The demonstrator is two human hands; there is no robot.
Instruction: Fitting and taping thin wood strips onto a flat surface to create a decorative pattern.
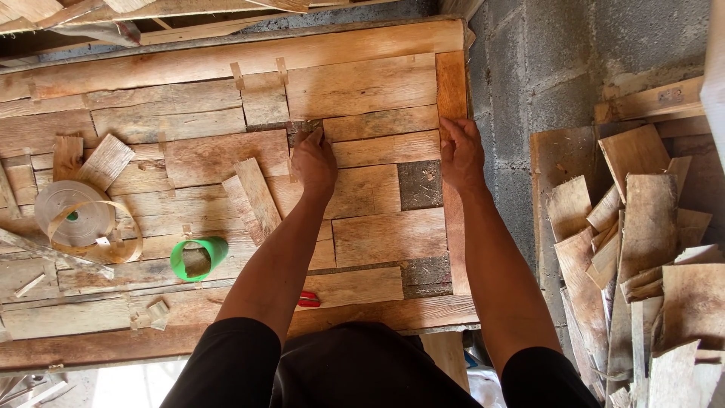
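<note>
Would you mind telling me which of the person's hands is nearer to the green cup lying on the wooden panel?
The left hand. It is up and to the right of the green cup, pressing on the veneer pieces. The right hand rests farther away, at the panel's right edge.

Patchwork panel (pixel 226 151) seen in pale tan and honey-brown veneer pieces, grain streaked, with dark grey-brown gaps (pixel 421 184) mottled. Tape roll (pixel 74 214) shown beige with a green core. Cup (pixel 198 258) noted as bright green. Small red tool (pixel 308 299) glimpsed by the left arm. Block wall (pixel 529 83) rendered grey, speckled. Scrap stack (pixel 642 249) seen light brown, weathered. Sleeves (pixel 234 363) black.
</note>
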